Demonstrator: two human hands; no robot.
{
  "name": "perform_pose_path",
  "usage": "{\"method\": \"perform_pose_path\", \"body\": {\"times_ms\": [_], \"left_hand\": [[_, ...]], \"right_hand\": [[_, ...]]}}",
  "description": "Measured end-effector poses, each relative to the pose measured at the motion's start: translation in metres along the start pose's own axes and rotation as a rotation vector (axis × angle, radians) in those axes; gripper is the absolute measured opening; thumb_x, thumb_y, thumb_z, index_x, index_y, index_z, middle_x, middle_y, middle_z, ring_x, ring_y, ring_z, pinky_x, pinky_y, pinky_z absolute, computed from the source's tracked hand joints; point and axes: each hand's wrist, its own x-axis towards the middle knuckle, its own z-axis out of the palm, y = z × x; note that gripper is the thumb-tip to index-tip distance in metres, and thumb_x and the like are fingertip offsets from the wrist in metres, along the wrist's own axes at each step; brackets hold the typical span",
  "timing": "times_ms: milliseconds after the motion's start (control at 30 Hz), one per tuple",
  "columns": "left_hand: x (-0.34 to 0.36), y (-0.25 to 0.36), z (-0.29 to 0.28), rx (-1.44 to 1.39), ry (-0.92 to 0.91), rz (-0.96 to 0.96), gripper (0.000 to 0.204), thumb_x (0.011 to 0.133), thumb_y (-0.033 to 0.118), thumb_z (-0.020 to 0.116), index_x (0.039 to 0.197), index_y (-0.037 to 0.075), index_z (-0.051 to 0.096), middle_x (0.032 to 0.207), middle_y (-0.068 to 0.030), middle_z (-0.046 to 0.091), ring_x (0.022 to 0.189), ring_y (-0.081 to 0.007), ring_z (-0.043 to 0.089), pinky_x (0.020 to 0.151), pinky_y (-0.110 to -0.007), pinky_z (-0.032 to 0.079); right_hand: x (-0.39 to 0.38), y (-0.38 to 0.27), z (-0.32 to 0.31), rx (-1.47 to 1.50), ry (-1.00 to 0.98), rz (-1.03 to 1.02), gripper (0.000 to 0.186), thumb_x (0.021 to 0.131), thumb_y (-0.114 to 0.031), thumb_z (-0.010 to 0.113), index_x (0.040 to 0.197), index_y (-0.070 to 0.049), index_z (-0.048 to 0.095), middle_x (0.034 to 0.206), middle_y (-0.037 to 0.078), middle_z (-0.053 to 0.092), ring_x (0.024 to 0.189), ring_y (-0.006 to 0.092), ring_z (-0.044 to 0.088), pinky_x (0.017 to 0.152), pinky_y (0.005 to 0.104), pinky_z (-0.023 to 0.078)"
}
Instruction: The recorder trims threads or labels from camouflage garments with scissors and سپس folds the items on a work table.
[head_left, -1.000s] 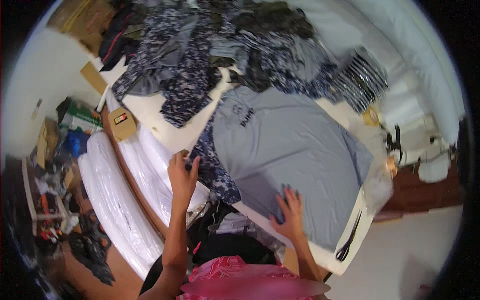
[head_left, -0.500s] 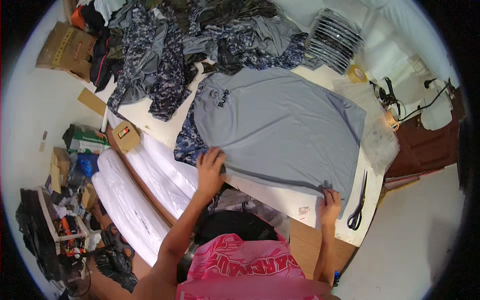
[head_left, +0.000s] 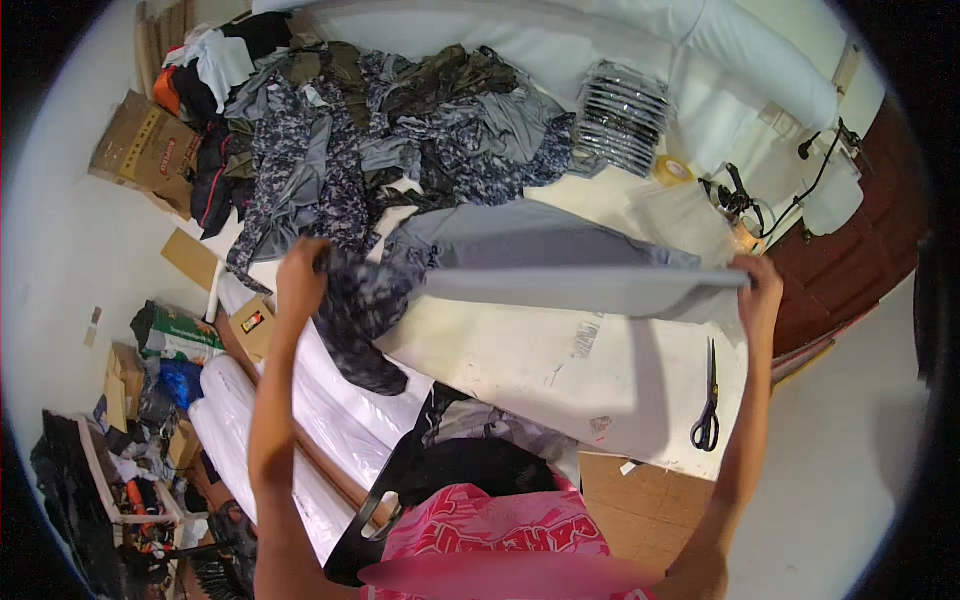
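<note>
I see L hand (head_left: 302, 278) gripping gray shirt (head_left: 560, 290) by camo sleeve (head_left: 362, 315), R hand (head_left: 760, 285) pinching its other end, front edge up over white table (head_left: 500, 345), scissors (head_left: 706, 425) nr R arm (head_left: 748, 420).

Just right of your left fingers (head_left: 312, 252), a short dark print shows on the grey garment (head_left: 560, 238), partly lost in its folds; nearer you, between left and right fingers (head_left: 752, 268), the pale surface (head_left: 500, 355) bears faded grey lettering and a small mark with red. Left of your left fingers, you have dark lettering on the large cardboard box (head_left: 148, 145), white lettering on the green package (head_left: 185, 342) and a black label (head_left: 253, 321) on the small cardboard box (head_left: 247, 342). Outlined block letters cross your pink shirt (head_left: 490, 515), nearer you than both hands' fingers.
</note>
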Motion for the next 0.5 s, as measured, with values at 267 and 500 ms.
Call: {"method": "perform_pose_path", "body": {"times_ms": [267,500], "left_hand": [[0.17,-0.02,-0.1,-0.067,0.311,0.168,0.038,0.069,-0.002,0.051,0.103,0.004,0.066,0.098,-0.0242,0.065,0.097,-0.0384,0.063,0.083,-0.04,0.049],[0.147,0.005,-0.201,-0.015,0.557,0.261,0.032,0.07,0.001,0.053,0.098,0.003,0.067,0.087,-0.0204,0.065,0.086,-0.0383,0.064,0.078,-0.038,0.049]], "right_hand": [[0.173,0.006,-0.036,-0.135,0.104,0.003,0.035,0.069,0.006,0.052,0.099,-0.001,0.07,0.084,0.018,0.068,0.073,0.0272,0.065,0.07,0.0327,0.049],[0.154,0.018,-0.097,-0.254,0.432,-0.19,0.029,0.073,0.001,0.05,0.094,-0.001,0.069,0.073,0.016,0.065,0.068,0.0211,0.063,0.064,0.0326,0.047]]}}
